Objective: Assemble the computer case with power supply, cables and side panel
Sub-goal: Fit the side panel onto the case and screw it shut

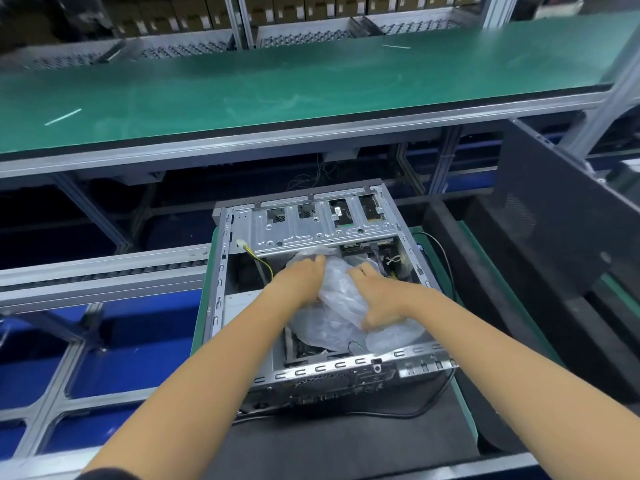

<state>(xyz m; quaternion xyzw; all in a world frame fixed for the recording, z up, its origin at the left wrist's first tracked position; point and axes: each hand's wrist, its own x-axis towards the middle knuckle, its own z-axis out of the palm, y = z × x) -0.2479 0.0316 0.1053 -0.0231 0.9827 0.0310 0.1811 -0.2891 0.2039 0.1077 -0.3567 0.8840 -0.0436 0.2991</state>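
Both arms reach into the open computer case [311,341]; left hand [301,277] at ten o'clock and right hand [379,299] at two grip a crumpled clear plastic bag [341,299]

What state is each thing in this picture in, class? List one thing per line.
Grey metal computer case: lying on its side, open, side panel off.
Clear crumpled plastic bag: inside the case, held by both hands.
Left hand: gripping the bag.
Right hand: gripping the bag.
Dark perforated side panel: off the case, standing at right.
Black cable: trailing round the case.
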